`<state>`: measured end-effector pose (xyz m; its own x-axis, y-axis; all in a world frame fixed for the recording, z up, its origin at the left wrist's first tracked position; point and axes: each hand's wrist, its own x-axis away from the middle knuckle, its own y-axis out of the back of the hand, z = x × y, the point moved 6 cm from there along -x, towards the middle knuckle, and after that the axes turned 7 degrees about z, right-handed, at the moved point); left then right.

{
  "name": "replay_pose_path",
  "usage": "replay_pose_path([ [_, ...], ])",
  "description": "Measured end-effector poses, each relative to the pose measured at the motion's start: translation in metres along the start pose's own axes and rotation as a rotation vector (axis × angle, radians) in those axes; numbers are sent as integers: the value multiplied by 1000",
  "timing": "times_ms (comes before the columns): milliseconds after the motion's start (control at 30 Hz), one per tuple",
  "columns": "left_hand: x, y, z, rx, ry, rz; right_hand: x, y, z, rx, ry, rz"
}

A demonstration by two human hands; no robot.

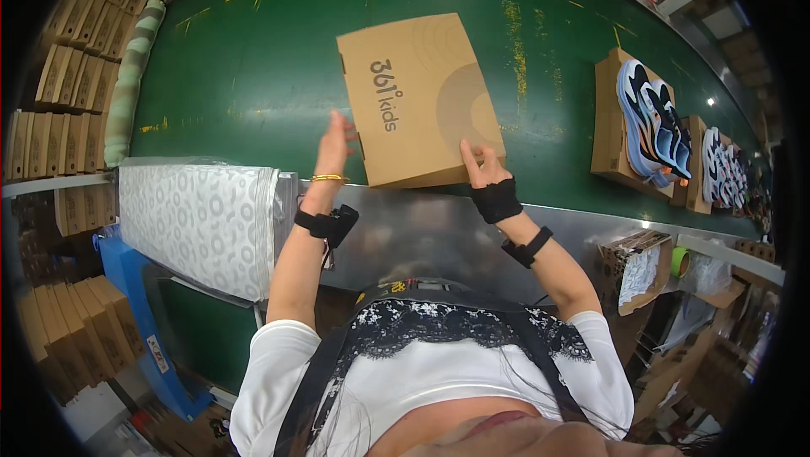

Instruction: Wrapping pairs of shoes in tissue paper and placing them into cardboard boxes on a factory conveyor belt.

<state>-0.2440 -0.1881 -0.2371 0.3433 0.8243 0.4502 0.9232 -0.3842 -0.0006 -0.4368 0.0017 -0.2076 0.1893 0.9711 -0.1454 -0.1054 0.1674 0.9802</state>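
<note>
A: Why is the closed shoe box (419, 98) sitting half off the steel ledge (405, 229)?

B: It lies flat on the green conveyor belt (253, 60), its near edge right at the belt's rim, within easy reach. The 2 hands frame it there. The left hand (333, 146) is spread, fingers apart, touching the box's left side near the corner. The right hand (485, 166), in a black wrist wrap, presses its fingers flat on the lid's near right corner. Neither hand is clamped around it; both steady it from the sides.

A: And the box itself?

B: Plain brown cardboard, lid shut, turned slightly askew to the belt. The lid carries dark lettering along one side and faint ring-shaped arcs in a paler tone. The corners look crisp, with no dents that I can see.

A: Anything nearby?

B: Further right on the belt, well apart, an open box (616, 132) bears a pair of blue and orange sneakers (654, 119). A stack of patterned tissue paper (198, 221) lies left of the person.
</note>
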Motion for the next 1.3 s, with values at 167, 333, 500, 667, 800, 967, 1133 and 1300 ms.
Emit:
replay_pose_path([
  [167,-28,-3,39,-341,-220,94,-6,-2,5,-91,-8,74],
  [333,10,-15,38,-361,-302,30,6,6,-4,-107,13,79],
  [500,-13,-26,61,-219,-46,155,4,-1,-10,-48,-7,179],
  [667,16,-53,0,509,212,562,-46,74,-16,-18,93,142],
  [800,60,-44,-36,583,256,620,-55,161,16,-94,224,-85],
  [967,127,17,-69,765,-45,365,-17,213,30,-455,292,-419],
  [1133,210,124,-48,985,-564,281,18,167,-22,-629,90,-194],
  [1300,319,209,-6,973,-548,-345,40,203,-6,-1376,-10,303],
])
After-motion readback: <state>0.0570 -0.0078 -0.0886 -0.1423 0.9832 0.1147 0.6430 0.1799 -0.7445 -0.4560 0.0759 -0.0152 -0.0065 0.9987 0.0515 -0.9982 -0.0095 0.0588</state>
